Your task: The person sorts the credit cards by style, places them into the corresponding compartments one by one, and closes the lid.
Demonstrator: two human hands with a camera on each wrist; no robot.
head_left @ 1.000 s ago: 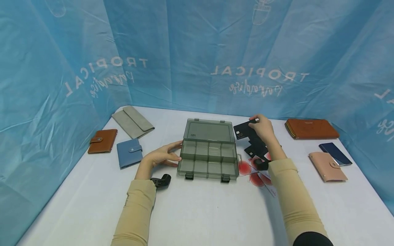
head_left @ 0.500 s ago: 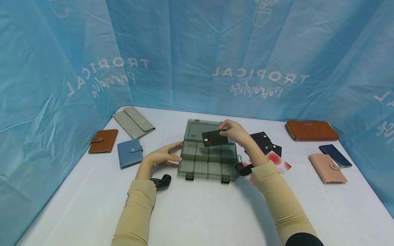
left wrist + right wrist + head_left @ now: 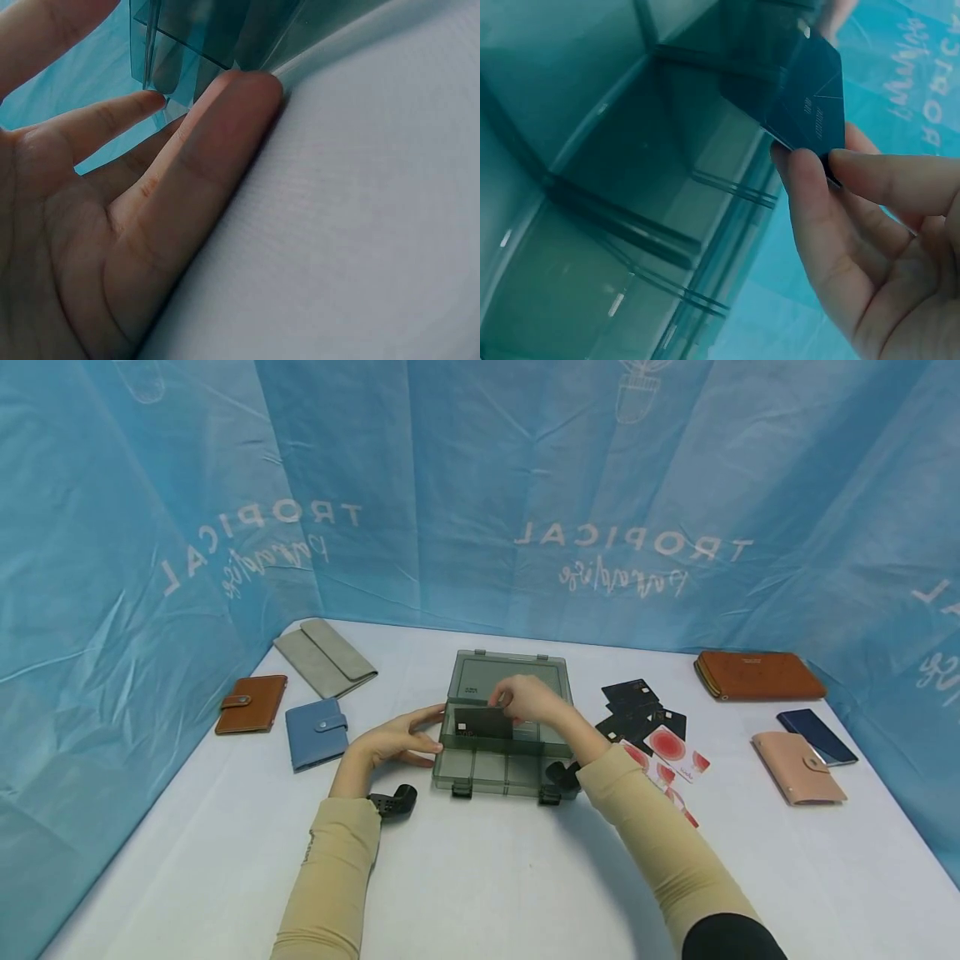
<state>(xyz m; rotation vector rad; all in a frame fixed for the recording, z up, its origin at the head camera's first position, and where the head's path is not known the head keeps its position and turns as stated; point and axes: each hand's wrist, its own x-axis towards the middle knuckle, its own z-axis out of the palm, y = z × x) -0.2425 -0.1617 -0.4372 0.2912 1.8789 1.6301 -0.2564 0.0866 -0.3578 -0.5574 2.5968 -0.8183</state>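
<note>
While the left grip (image 3: 396, 740) touches the box (image 3: 490, 768), the right (image 3: 531, 700) pinches a card (image 3: 482, 723).

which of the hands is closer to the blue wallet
Left. The left hand is just to the right of the blue wallet, at the open box's left side; the right hand is farther off, over the box, pinching a black card.

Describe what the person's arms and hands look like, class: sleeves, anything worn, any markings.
The left hand and right hand are ungloved. The left sleeve and right sleeve are tan; the left bears a small, unreadable dark marking. Each wrist wears a black device. Something black and rounded covers part of the right sleeve, near the head view's bottom edge.
</note>
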